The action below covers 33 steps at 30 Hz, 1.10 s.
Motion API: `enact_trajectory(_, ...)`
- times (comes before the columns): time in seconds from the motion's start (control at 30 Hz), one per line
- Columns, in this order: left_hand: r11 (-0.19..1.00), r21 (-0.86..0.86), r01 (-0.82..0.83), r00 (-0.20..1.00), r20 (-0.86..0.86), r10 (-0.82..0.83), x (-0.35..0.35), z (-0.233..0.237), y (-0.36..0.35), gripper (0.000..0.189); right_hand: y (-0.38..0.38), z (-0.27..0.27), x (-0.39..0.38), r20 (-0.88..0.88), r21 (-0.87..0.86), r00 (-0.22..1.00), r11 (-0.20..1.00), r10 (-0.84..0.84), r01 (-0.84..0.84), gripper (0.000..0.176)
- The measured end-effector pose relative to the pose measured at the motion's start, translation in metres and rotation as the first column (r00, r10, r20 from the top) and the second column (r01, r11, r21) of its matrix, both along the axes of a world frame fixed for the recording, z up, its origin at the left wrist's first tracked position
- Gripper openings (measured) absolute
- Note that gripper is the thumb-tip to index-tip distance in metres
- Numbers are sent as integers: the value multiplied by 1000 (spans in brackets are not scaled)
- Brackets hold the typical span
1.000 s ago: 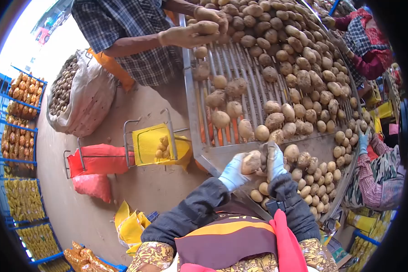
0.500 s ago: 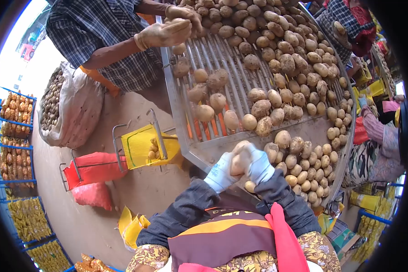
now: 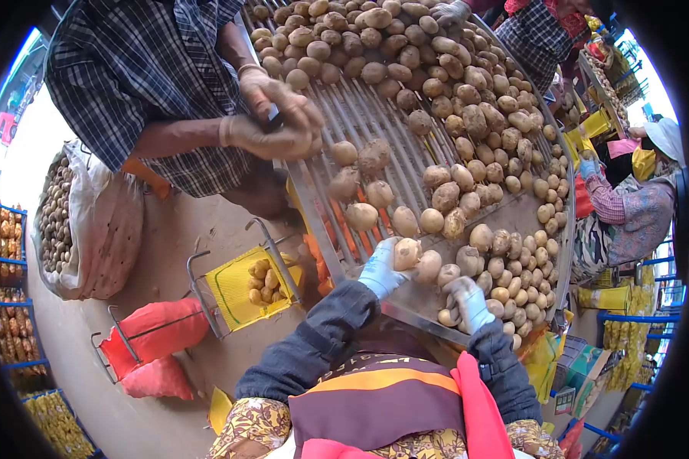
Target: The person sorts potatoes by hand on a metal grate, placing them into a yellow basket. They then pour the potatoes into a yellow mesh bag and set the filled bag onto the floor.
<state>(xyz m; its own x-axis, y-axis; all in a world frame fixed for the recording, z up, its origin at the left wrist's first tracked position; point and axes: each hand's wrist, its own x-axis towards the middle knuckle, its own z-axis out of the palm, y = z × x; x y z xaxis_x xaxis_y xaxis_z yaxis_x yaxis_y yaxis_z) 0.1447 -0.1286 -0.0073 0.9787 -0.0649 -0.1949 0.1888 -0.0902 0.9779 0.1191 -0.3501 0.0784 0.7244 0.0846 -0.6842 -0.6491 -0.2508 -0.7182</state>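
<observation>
Pale blue knit gloves cover both of the person's hands. Of the 2, the left hand (image 3: 380,274) is raised just above the near edge of the steel worktop (image 3: 325,222). Its fingers are closed around 1 tan potato (image 3: 406,253), which sits in the curl of the palm with its top half showing. Held that way, it is clear of the others and open to view from above.

The right hand (image 3: 471,304) lies lower and to the right, palm down on the heap (image 3: 513,275) of smaller potatoes on the flat lower end of the worktop. Its fingers are bent into the pile, but I cannot tell whether they grip anything.

Higher up, the worktop is a slope of parallel bars (image 3: 364,107). Potatoes lie along them in loose rows, bridging the gaps, so they rest where the slope and the spacing let them.

Beside the worktop's left edge a yellow mesh bag (image 3: 233,294) hangs open on a wire frame (image 3: 199,287). Its mouth faces up, near the left hand, and several potatoes lie inside. A red bag (image 3: 157,333) on a like frame stands just beyond it.

Across the bars, a co-worker in a checked shirt has 2 gloved hands (image 3: 277,126) pressed together at the rim.
</observation>
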Motion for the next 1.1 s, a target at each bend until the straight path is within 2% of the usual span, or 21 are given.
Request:
enact_trajectory(0.03,997,67,-48,999,21,46,4,11,3,77,3,0,-10,-6,-140,956,946,295,-293,25)
enact_trajectory(0.07,941,338,-31,996,85,2,7,22,10,76,15,0,-22,150,-304,864,854,481,-423,32)
enact_trajectory(0.1,886,445,-131,945,326,-24,7,14,10,78,32,4,-30,268,-469,700,725,661,-505,41)
enact_trajectory(0.13,849,491,-194,898,438,-49,5,29,14,74,45,6,-28,282,-602,622,639,730,-478,54)
enact_trajectory(0.17,807,530,-261,838,539,-83,1,42,22,71,51,-9,-28,383,-744,495,579,780,-335,57)
enact_trajectory(0.23,905,362,-224,758,648,-71,-26,49,42,56,66,-23,-22,396,-814,368,507,841,-284,56)
enact_trajectory(0.27,945,291,-148,788,612,-65,-46,52,59,39,72,-33,-20,394,-808,357,505,847,-304,56)
enact_trajectory(0.33,948,302,-102,810,579,-97,-86,48,106,21,83,-50,-16,363,-805,252,439,897,-399,50)
enact_trajectory(0.4,894,444,-66,955,288,-73,-130,19,148,15,83,-59,-15,395,-801,222,452,892,-392,45)
enact_trajectory(0.47,823,559,-97,990,140,21,-162,-6,181,14,81,-63,-13,467,-783,197,506,862,-362,33)
enact_trajectory(0.5,779,626,-47,997,-21,77,-168,-5,192,14,82,-62,-12,480,-774,199,519,854,-362,29)
enact_trajectory(0.6,723,689,-49,954,-182,238,-169,-51,235,21,82,-64,-12,487,-748,239,543,840,-382,28)
enact_trajectory(0.67,698,714,58,860,-390,328,-152,-85,264,28,83,-63,-11,484,-743,262,551,835,-380,24)
enact_trajectory(0.73,641,755,140,804,-464,372,-128,-119,284,36,82,-65,-11,473,-739,272,545,838,-396,23)
enact_trajectory(0.77,656,722,218,743,-559,368,-117,-156,294,46,83,-66,-11,470,-737,274,544,839,-402,21)
enact_trajectory(0.83,459,702,545,794,-608,-12,-98,-203,313,48,85,-66,-11,468,-748,277,543,839,-382,18)
enact_trajectory(0.9,439,669,601,737,-676,22,-86,-225,319,48,84,-69,-11,445,-735,314,542,839,-407,16)
enact_trajectory(0.93,440,663,606,718,-693,55,-83,-233,323,48,87,-70,-8,487,-745,245,545,838,-384,15)
enact_trajectory(0.97,448,661,601,709,-701,83,-79,-241,324,48,90,-74,-6,470,-770,253,533,845,-351,15)
enact_trajectory(1.03,467,653,596,698,-709,101,-73,-250,322,48,85,-62,-11,373,-747,353,503,858,-435,16)
enact_trajectory(1.1,487,656,577,692,-709,135,-68,-253,326,48,87,-58,-10,344,-744,349,480,872,-464,16)
